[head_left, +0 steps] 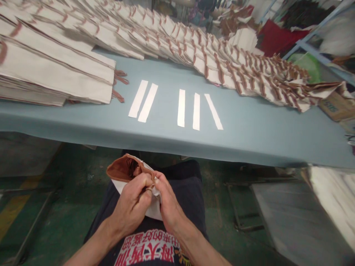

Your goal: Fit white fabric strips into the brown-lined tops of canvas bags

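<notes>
A white fabric bag with a brown lining rests over my lap, its brown mouth gaping to the left. My left hand is closed on the bag's edge, fingers curled. Right beside it, my right hand pinches the same edge, so the two hands meet. What lies between the fingertips is too small to make out. Some dark brown strips or folds show inside the bag's opening.
Several white strips lie on the blue-green table ahead. Flat white bags with brown ties are stacked at the left. A long row of overlapping bags runs along the back. More pale fabric stands at the lower right.
</notes>
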